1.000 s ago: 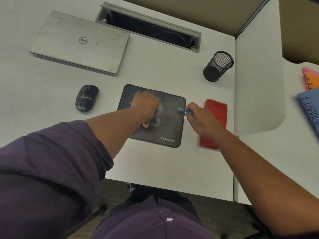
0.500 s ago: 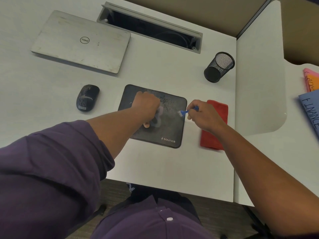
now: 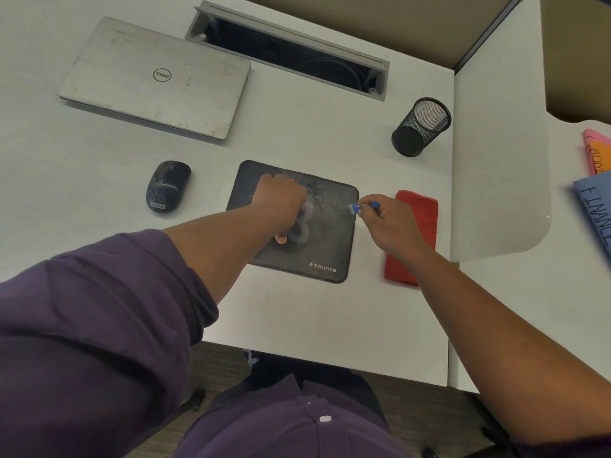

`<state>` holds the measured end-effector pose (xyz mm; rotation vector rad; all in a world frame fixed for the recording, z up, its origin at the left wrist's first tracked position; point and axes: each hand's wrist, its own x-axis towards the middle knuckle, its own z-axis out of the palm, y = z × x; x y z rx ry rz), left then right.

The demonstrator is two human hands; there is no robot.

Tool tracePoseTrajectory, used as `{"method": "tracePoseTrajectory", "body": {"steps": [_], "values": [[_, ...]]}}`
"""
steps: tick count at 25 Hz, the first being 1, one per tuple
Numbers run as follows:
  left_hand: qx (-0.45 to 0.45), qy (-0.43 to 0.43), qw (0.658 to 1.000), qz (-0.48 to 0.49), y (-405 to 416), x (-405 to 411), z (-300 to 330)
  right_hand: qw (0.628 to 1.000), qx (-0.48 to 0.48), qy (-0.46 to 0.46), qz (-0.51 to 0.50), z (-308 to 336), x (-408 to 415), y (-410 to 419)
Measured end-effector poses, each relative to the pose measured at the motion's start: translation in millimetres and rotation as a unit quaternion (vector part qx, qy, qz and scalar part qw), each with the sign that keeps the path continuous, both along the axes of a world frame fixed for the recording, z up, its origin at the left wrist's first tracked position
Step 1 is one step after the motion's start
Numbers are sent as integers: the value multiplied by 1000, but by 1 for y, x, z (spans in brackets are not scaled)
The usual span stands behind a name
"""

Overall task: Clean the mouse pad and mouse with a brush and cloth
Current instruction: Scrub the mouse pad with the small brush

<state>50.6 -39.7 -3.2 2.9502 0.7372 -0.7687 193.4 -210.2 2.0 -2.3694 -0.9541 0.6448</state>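
A dark mouse pad (image 3: 330, 239) marked "sounce" lies on the white desk, with grey dust on its upper right part. My left hand (image 3: 281, 201) rests on the pad's middle with its fingers curled under and the thumb pointing toward me. My right hand (image 3: 388, 223) pinches a small blue brush (image 3: 358, 207), whose white bristles touch the pad's right edge. A black mouse (image 3: 167, 186) sits on the desk left of the pad. A folded red cloth (image 3: 420, 209) lies right of the pad, partly under my right wrist.
A closed silver laptop (image 3: 155, 77) lies at the back left. Behind the pad is an open cable tray (image 3: 287, 47), and a black mesh pen cup (image 3: 421, 125) stands at the back right. A white divider panel (image 3: 499, 133) borders the desk's right side, with folders (image 3: 595, 193) beyond it.
My right hand has drawn the brush rightward, from over the pad's right part to its right edge. My left hand has stayed on the pad.
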Motion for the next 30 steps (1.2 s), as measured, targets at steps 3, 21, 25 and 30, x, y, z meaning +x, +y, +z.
{"method": "tracePoseTrajectory", "body": {"steps": [3,21,25,30], "values": [[1,0,1000,4,0,0,0,990,-101,-22,97,1,-2,-1],[-10,6,1000,14,0,-1,3,987,-120,6,106,10,-4,-3],[-9,-3,1000,14,0,-1,3,991,-75,52,93,7,-5,-12],[-5,-3,1000,9,-1,-1,4,985,-92,-11,144,1,-10,-11]]}}
